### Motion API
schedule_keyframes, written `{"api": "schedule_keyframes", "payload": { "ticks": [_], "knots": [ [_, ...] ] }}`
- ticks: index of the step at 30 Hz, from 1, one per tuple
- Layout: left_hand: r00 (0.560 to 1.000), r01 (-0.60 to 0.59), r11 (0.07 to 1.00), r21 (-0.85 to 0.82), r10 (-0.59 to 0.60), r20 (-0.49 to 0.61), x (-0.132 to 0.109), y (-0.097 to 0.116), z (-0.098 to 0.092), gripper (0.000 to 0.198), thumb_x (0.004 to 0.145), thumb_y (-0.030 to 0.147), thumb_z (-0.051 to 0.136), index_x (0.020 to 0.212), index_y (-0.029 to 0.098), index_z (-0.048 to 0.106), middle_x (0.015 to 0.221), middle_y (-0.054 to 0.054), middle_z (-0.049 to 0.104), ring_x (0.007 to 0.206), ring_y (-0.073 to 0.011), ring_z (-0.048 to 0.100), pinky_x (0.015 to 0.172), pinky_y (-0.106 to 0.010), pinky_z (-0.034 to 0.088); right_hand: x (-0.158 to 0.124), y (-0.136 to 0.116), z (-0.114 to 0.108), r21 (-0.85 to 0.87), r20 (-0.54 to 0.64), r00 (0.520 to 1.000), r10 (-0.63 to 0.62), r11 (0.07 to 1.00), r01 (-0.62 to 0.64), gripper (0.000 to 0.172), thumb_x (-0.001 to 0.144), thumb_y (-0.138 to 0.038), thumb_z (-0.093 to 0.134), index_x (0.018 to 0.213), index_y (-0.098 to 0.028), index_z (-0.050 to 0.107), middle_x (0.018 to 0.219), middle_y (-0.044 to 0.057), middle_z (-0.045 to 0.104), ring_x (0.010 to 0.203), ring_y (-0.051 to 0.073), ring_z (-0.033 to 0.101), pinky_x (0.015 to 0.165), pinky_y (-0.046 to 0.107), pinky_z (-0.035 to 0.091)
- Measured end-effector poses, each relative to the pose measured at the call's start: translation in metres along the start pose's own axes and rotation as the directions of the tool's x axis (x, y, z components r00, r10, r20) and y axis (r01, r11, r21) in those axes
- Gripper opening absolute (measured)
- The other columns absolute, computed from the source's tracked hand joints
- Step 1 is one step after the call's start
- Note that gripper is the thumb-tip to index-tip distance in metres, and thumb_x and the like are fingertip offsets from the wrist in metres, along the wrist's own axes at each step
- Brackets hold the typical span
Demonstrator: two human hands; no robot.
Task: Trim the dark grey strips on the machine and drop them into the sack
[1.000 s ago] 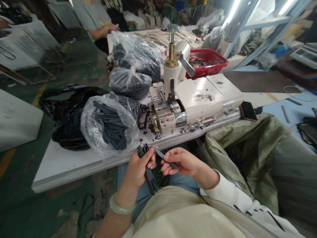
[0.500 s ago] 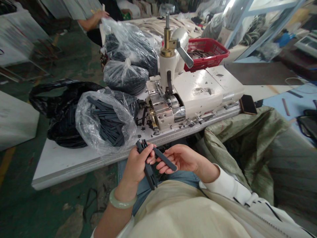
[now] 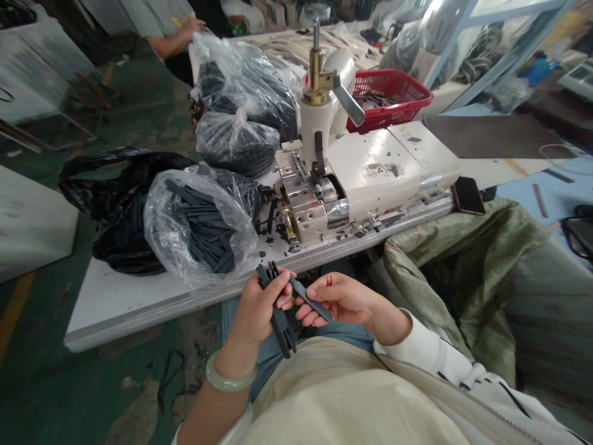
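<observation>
Black plastic bag (image 3: pixel 125 213) bulges at the far left, by the end of a white table (image 3: pixel 115 309), with green floor (image 3: pixel 55 364) and a yellow stripe below. Just right of it, a clear plastic bag (image 3: pixel 199 232) lies on the table, holding loose dark grey strips (image 3: pixel 201 225). Two knotted clear bags (image 3: pixel 238 145) of dark pieces sit behind it, and past them a co-worker's hand (image 3: pixel 189 26) is raised near the table's far end.

Over the person's lap, the left hand (image 3: pixel 262 303), with a pale green bangle (image 3: pixel 230 374) on its wrist, is clamped around a bunch of forked dark grey pieces (image 3: pixel 279 327) that stick out above and below the fist. The right hand (image 3: pixel 338 301) is just beside it, its thumb and fingers pinched together on one dark grey strip (image 3: pixel 312 298), whose far end reaches the left hand. Blue jeans (image 3: pixel 296 330) and a cream apron (image 3: pixel 347 395) lie beneath them.

Farther right, a cream sewing machine (image 3: pixel 370 176) with a brass fitting stands on the table among dark scraps, a red plastic basket (image 3: pixel 389 102) behind it. A phone (image 3: pixel 467 195) lies at the table's edge, above a green woven sack (image 3: pixel 463 278) that hangs open beside the white sleeve (image 3: pixel 417 337) of the right arm.
</observation>
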State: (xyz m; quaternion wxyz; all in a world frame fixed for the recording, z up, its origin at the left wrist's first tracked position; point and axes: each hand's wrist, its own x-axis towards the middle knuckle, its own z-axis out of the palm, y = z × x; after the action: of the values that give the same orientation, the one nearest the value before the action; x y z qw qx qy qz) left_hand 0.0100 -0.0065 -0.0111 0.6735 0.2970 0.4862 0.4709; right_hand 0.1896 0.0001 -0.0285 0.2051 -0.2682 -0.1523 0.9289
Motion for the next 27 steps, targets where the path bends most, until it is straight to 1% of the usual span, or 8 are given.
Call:
{"api": "schedule_keyframes", "payload": {
  "ticks": [6,11,15,17,18,21,24,27],
  "knots": [
    [1.000,-0.003,0.999,-0.052,0.003,0.008,0.0007,0.0016,-0.0004,0.021,0.072,0.030,0.075,0.081,0.014,0.065,0.052,0.005,0.050,0.038,-0.0032,0.038,0.039,-0.017,0.032,-0.0024,0.0006,0.0010,-0.021,-0.003,1.000,-0.009,1.000,0.009,0.034,0.074,-0.029,0.077,0.095,-0.003,0.070,0.087,0.016,0.075,0.076,0.020,0.074,0.066,0.024,0.059],
    [1.000,-0.013,0.999,-0.048,0.013,0.004,0.0029,-0.0013,-0.0017,0.024,0.070,0.031,0.078,0.077,0.016,0.061,0.049,0.006,0.049,0.038,-0.0041,0.039,0.040,-0.018,0.033,-0.0032,0.0013,0.0010,-0.059,-0.003,1.000,-0.013,0.998,0.013,0.034,0.075,-0.032,0.077,0.098,-0.006,0.070,0.087,0.014,0.075,0.076,0.018,0.073,0.068,0.024,0.058],
    [1.000,-0.029,0.999,0.031,0.029,-0.005,0.0063,-0.0044,-0.0025,0.026,0.072,0.032,0.076,0.072,0.018,0.055,0.046,0.007,0.047,0.039,-0.0056,0.039,0.041,-0.019,0.034,0.0008,0.0040,0.0023,-0.233,0.012,0.990,-0.141,0.962,0.140,0.035,0.080,-0.039,0.071,0.099,-0.010,0.070,0.090,0.011,0.075,0.070,0.012,0.071,0.065,0.019,0.055],
    [1.000,-0.025,0.998,0.062,0.026,-0.014,0.0080,-0.0049,-0.0019,0.026,0.073,0.033,0.075,0.072,0.018,0.053,0.045,0.008,0.047,0.039,-0.0057,0.039,0.041,-0.019,0.035,0.0035,0.0043,0.0033,-0.302,0.015,0.979,-0.204,0.932,0.199,0.036,0.082,-0.043,0.068,0.093,-0.009,0.070,0.083,0.009,0.075,0.065,0.011,0.070,0.060,0.018,0.053],
    [1.000,-0.021,0.998,0.066,0.022,-0.016,0.0085,-0.0048,-0.0013,0.026,0.074,0.033,0.074,0.072,0.018,0.053,0.045,0.008,0.046,0.038,-0.0056,0.039,0.041,-0.019,0.035,0.0046,0.0040,0.0038,-0.304,0.015,0.977,-0.211,0.930,0.205,0.036,0.081,-0.044,0.068,0.090,-0.009,0.070,0.079,0.009,0.074,0.063,0.012,0.069,0.058,0.018,0.053],
    [1.000,-0.012,0.998,0.060,0.013,-0.010,0.0080,-0.0029,0.0009,0.024,0.076,0.033,0.072,0.075,0.019,0.053,0.045,0.008,0.047,0.038,-0.0053,0.037,0.040,-0.019,0.033,0.0054,0.0011,0.0051,-0.225,0.014,0.988,-0.155,0.962,0.155,0.037,0.078,-0.044,0.071,0.087,-0.008,0.070,0.073,0.010,0.074,0.063,0.015,0.071,0.057,0.021,0.055],
    [1.000,-0.010,0.998,0.059,0.011,-0.014,0.0065,-0.0001,0.0024,0.022,0.079,0.033,0.069,0.074,0.018,0.054,0.048,0.007,0.049,0.037,-0.0047,0.037,0.039,-0.018,0.032,0.0039,-0.0019,0.0061,-0.159,0.016,0.996,-0.093,0.983,0.094,0.039,0.075,-0.042,0.074,0.090,-0.006,0.071,0.076,0.012,0.075,0.067,0.017,0.073,0.060,0.023,0.057],
    [1.000,-0.011,0.998,0.061,0.012,-0.012,0.0063,0.0013,0.0023,0.023,0.081,0.033,0.067,0.071,0.018,0.053,0.049,0.006,0.050,0.037,-0.0048,0.038,0.038,-0.018,0.033,0.0031,-0.0023,0.0062,-0.139,0.021,0.997,-0.078,0.987,0.081,0.038,0.078,-0.040,0.073,0.093,-0.005,0.071,0.079,0.013,0.075,0.069,0.018,0.073,0.063,0.023,0.057]
  ]
}}
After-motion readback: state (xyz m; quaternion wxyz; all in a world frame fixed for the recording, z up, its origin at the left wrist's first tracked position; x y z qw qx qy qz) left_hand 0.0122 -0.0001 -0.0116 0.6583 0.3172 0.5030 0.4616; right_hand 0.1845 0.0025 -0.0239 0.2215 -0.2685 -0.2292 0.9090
